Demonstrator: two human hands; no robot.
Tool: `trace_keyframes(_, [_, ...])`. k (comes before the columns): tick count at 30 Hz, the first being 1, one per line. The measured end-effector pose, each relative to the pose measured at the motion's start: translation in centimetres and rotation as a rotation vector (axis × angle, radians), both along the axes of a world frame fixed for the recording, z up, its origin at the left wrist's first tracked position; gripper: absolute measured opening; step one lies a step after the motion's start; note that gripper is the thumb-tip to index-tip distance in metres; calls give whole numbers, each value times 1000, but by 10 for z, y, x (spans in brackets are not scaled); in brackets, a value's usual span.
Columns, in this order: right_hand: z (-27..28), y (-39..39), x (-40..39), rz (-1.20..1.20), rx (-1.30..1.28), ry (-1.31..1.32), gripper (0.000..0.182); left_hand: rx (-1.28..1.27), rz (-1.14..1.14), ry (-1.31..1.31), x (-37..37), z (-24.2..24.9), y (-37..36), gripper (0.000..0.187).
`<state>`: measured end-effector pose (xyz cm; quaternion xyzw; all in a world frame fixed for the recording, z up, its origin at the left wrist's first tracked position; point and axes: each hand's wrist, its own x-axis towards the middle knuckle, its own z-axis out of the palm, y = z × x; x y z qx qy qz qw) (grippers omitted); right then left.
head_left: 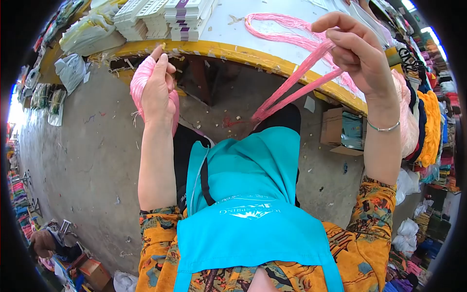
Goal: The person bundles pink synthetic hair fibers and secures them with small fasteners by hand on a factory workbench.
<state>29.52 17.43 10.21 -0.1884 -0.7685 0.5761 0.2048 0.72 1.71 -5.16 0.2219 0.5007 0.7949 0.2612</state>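
Note:
At the left, my left hand (159,95) is closed on a thick bundle of pink thread (141,85), which hangs over the back of the hand and below it. My right hand (352,53) is raised above the table's front edge, its fingers pinched on a looped pink skein (296,73). This loop hangs down and leftward to my lap, its lower end near my knee. More pink thread (282,24) lies on the white table (224,29) behind the right hand.
Stacks of printed cards (185,14) and plastic bags (87,34) stand at the table's back left. An open cardboard box (333,126) sits on the floor at the right, near hanging orange yarn (429,129). A seated person (46,243) is at the lower left.

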Motion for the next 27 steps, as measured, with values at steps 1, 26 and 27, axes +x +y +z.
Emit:
trace_keyframes(1, [1,2,-2,1,8,2,24,-12,10,-24,0,2,-1,24])
trace_keyframes(26, [7,-21,-44,123,152,-73,24,-77,-178,-106,-52,0,-3,42])
trace_keyframes(27, [6,-21,-45,119,152,-74,24,-62,-207,-121,-48,4,-5,40])
